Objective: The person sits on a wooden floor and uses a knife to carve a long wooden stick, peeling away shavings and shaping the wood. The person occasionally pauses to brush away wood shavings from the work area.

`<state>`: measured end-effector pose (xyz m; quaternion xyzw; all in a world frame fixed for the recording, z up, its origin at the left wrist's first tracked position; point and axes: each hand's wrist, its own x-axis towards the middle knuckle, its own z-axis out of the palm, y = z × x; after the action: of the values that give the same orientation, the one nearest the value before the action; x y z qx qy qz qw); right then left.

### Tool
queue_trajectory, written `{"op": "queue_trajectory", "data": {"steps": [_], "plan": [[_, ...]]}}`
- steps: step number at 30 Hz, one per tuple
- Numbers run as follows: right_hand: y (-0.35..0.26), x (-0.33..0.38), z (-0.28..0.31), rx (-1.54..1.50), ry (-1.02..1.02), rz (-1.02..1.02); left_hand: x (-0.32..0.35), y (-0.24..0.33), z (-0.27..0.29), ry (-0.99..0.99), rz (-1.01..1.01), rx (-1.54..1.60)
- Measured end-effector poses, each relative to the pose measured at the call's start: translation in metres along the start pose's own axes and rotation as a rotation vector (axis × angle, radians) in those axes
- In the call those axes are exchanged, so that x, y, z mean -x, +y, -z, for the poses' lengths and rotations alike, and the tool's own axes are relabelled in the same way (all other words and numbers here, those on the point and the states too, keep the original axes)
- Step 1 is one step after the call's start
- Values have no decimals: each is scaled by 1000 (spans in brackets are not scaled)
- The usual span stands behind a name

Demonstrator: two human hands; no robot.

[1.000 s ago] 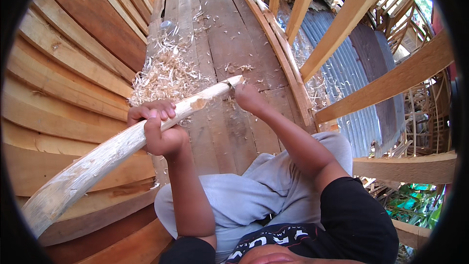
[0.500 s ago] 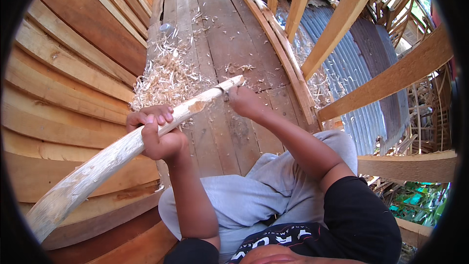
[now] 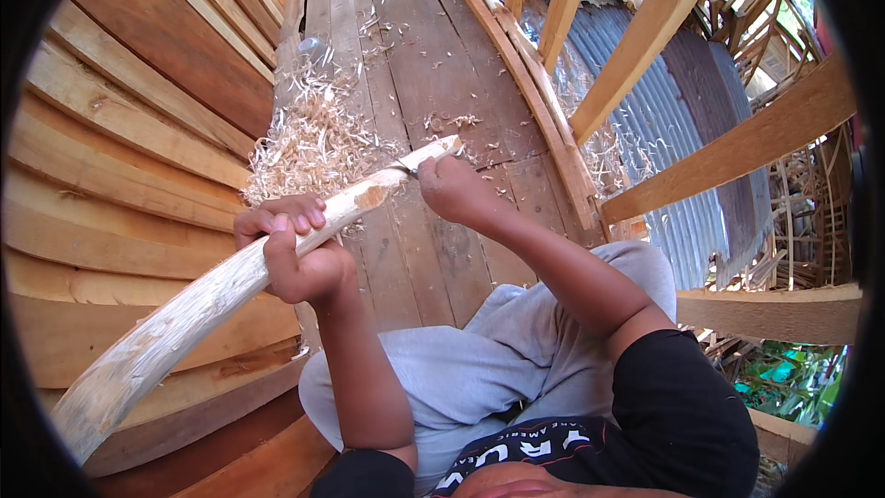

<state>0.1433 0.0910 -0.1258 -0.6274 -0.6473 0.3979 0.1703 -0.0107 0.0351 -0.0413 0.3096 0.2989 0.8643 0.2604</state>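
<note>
A long, pale, peeled wooden pole (image 3: 189,309) slants from the lower left up to the middle, its far end near my right hand. My left hand (image 3: 300,254) is wrapped round it at mid-length, thumb on top. Close to the far tip, my right hand (image 3: 450,189) is closed in a fist round a knife (image 3: 407,166); only a bit of its dark blade shows, lying across the pole. The handle is hidden in my fingers. A brownish scraped patch (image 3: 371,197) marks the pole between my hands.
Curly wood shavings (image 3: 318,143) are heaped on the plank floor (image 3: 424,65) beyond the pole. A plank wall (image 3: 120,175) rises at left. Wooden rails (image 3: 737,143) and corrugated metal sheet (image 3: 636,83) lie to the right. A small clear container (image 3: 312,48) stands by the wall.
My right hand and the knife have slid a little back along the pole, away from its tip toward my left hand. My left hand keeps its grip, almost unmoved.
</note>
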Motion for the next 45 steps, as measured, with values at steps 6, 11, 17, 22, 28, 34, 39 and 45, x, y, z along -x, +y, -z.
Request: {"op": "queue_trajectory", "data": {"steps": [6, 11, 17, 22, 28, 34, 39, 45], "plan": [[124, -68, -18, 4, 125, -67, 2, -8, -8, -46, 23, 54], [74, -47, -27, 6, 72, 47, 1, -3, -4, -24, 19, 20], [72, -40, 1, -18, 80, -3, 3, -4, -2, -62, 65, -24], [67, -34, -8, -87, 102, -4, 2, -3, -2, -49, 53, -17], [37, -31, -8, -129, 20, 39, 1, -6, -4, -34, 25, 43], [27, -12, -5, -66, 69, 46, 2, -5, 0, -30, 44, 26], [39, -17, -3, -87, 66, -18, 0, -4, 5, -74, 47, 42], [78, -33, -4, -60, 138, -79, 2, -7, 0, -60, 50, 48]]}}
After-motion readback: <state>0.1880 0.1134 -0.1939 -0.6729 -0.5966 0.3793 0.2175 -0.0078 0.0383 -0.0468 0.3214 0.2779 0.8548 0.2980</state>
